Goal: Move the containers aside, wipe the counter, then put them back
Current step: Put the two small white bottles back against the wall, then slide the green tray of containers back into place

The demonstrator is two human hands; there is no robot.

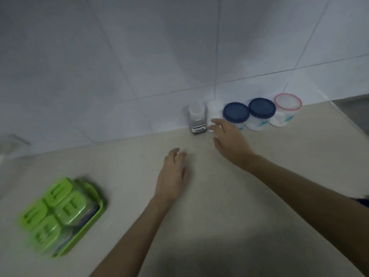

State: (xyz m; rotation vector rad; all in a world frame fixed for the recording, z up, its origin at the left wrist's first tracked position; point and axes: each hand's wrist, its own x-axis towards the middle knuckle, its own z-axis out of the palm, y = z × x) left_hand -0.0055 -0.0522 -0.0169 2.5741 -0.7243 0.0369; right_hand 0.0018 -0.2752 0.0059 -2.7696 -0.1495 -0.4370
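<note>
A row of containers stands against the tiled wall on the beige counter (219, 196): a small clear jar with dark contents and a label (197, 120), a white jar (214, 112), two blue-lidded jars (236, 114) (262, 110) and a red-rimmed tub (287, 108). My right hand (229, 140) hovers open just in front of the white jar, fingers spread near its base. My left hand (172, 176) is over the bare counter, palm down, holding nothing. A green tray of green-lidded boxes (60, 214) sits at the near left.
White wall tiles (139, 66) rise directly behind the jars. A grey fixture (10, 144) shows at the far left edge. At the far right the counter ends at a darker recess (355, 108).
</note>
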